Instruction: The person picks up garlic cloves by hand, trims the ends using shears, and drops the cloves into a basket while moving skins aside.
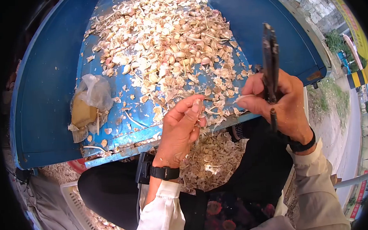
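Note:
A large heap of garlic cloves and loose skins (164,42) covers the middle of the blue metal table (123,136). Over the table's front edge, my left hand (180,125) is closed, thumb against fingers, around something pale and small, perhaps a clove. To its right, my right hand (280,100) grips a dark metal tool (271,62) that points upward. Its thumb and forefinger also pinch a thin pale scrap (241,99). The two hands are apart.
On the table's left lies a clear plastic bag (93,92) around a tan block (82,112). Garlic skins (210,159) lie below between the legs. A white crate (74,198) with cloves stands at lower left. Blue side panels flank the heap.

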Demonstrator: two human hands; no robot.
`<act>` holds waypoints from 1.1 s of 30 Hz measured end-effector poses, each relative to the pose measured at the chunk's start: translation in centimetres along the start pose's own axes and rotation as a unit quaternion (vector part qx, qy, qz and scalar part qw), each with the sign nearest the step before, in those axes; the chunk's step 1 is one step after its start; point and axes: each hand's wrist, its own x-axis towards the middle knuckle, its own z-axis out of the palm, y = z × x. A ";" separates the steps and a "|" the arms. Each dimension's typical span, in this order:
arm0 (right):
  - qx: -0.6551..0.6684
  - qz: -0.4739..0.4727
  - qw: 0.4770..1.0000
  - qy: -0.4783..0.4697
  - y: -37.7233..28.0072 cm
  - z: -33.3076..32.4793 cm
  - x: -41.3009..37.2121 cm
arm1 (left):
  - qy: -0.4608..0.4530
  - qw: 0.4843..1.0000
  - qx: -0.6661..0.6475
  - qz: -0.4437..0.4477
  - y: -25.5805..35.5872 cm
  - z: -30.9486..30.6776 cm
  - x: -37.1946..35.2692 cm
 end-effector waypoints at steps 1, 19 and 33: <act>0.054 0.026 0.996 0.069 -0.2 -2.4 -2.1 | -0.037 0.999 -0.020 0.007 -0.1 -0.6 0.1; -0.132 0.051 0.989 0.047 4.0 -6.7 -6.5 | -0.110 0.980 -0.161 0.026 -0.5 -0.6 -0.2; -0.142 0.095 0.979 -0.109 7.0 5.8 8.4 | 0.104 0.973 0.148 0.143 -0.6 -1.5 1.9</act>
